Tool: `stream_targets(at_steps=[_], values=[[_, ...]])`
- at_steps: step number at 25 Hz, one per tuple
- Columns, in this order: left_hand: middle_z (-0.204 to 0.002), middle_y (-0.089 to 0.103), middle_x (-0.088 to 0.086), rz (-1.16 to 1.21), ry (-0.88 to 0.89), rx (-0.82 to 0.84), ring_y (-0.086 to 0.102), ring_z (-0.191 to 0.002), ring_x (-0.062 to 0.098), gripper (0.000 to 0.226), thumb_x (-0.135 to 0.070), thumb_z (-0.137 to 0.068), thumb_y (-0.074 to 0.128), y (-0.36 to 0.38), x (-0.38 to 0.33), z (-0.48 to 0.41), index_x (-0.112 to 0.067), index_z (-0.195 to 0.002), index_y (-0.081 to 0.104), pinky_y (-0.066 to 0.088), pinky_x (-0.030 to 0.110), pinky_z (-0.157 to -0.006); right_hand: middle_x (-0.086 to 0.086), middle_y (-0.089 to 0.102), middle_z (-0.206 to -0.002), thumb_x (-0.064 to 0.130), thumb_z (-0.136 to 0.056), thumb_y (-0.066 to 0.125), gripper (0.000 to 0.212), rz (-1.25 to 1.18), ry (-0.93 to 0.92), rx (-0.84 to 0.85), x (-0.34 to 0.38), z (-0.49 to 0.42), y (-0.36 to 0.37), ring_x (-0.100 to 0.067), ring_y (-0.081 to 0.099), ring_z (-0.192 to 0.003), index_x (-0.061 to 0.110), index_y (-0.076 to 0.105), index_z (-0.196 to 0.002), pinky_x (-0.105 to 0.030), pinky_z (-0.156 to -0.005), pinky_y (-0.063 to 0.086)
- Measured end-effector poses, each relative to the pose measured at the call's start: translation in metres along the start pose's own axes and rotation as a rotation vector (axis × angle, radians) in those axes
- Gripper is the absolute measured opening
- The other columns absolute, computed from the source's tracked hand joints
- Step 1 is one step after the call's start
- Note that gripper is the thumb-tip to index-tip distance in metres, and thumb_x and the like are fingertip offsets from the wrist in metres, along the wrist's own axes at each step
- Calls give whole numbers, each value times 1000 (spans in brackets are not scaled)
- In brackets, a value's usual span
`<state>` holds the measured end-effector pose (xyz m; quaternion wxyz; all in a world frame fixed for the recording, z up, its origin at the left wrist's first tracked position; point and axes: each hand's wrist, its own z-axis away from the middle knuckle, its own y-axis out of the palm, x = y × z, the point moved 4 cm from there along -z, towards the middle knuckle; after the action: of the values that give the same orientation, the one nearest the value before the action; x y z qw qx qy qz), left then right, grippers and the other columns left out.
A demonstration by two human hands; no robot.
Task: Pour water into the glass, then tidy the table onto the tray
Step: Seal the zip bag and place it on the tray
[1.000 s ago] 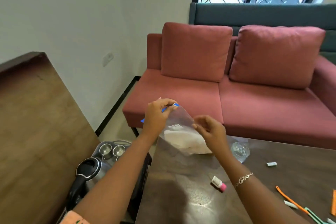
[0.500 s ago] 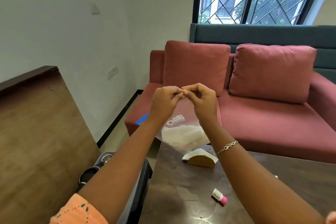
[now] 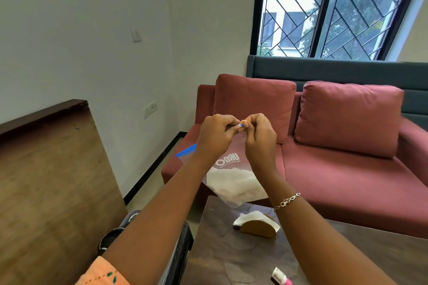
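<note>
Above table (image 3: 231, 257), both hands pinching bag (image 3: 234, 178) top

Sofa (image 3: 335, 183): red, far right, beyond the table
Cushions (image 3: 347, 118): two, upright against its back
Window (image 3: 324, 7): above, dark diagonal grille
Wooden panel (image 3: 46, 180): near left

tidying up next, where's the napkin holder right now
In the head view the napkin holder stands on the table near its far left corner, just below the hanging plastic bag.
</note>
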<state>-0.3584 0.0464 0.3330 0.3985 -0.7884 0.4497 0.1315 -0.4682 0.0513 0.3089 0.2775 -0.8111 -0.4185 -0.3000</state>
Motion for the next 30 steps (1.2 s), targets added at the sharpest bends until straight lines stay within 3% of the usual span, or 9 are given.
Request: stream_targets(at_steps=[7, 10, 12, 14, 18, 21, 24, 30], values=[[-81, 74, 13, -52, -57, 1, 67, -73, 20, 10, -9, -76, 71, -24, 0, -29, -4, -84, 74, 49, 25, -69, 4, 52, -72, 9, -93, 47, 14, -74, 34, -182, 8, -39, -32, 1, 45, -62, 13, 47, -79, -1, -55, 35], [-82, 74, 13, -74, -70, 11, 69, -78, 23, 10, -8, -75, 71, -36, 5, -35, -4, -84, 74, 52, 31, -75, 13, 47, -67, 11, -94, 46, 14, -75, 47, -236, 6, -55, -50, 2, 42, -60, 13, 47, -80, -1, -54, 34], [-83, 74, 13, -92, -80, 22, 69, -79, 25, 11, -8, -75, 72, -44, 7, -41, -4, -84, 74, 53, 34, -76, 15, 45, -67, 14, -95, 45, 14, -55, 68, -251, 2, -65, -59, 1, 41, -59, 14, 47, -81, -10, -52, 34], [-84, 74, 13, -101, -85, 45, 68, -80, 25, 11, -8, -75, 72, -51, 7, -47, -4, -84, 74, 53, 35, -77, 12, 45, -66, 17, -96, 44, 15, -25, 83, -243, -1, -71, -62, -2, 39, -58, 15, 47, -81, -20, -52, 31], [-81, 74, 11, -105, -80, 54, 67, -77, 24, 8, -8, -75, 72, -59, 4, -57, -6, -81, 74, 52, 32, -76, 4, 51, -70, 18, -96, 44, 17, -35, 94, -228, -1, -76, -63, -6, 42, -58, 16, 48, -79, -14, -53, 36], [-78, 73, 9, -130, -68, 27, 64, -71, 19, 6, -8, -75, 71, -64, 2, -62, -7, -80, 74, 49, 27, -72, -2, 55, -71, 17, -93, 50, 11, -255, 115, -187, 2, -79, -62, -11, 48, -62, 13, 55, -84, -26, -61, 42], [-69, 68, 2, -114, -54, 21, 60, -65, 14, 4, -9, -76, 70, -67, 0, -64, -9, -77, 73, 46, 24, -68, -9, 61, -75, 8, -87, 59, 4, -418, 92, -63, 12, -78, -57, -17, 57, -66, 5, 62, -88, -31, -63, 50], [-70, 66, -3, -31, 26, 57, 62, -69, 16, 5, -10, -78, 68, -74, -9, -67, -11, -74, 69, 53, 36, -74, -8, 63, -69, 3, -83, 62, 6, -468, 42, -65, 24, -78, -57, -5, 61, -56, 7, 63, -78, -16, -53, 53]])
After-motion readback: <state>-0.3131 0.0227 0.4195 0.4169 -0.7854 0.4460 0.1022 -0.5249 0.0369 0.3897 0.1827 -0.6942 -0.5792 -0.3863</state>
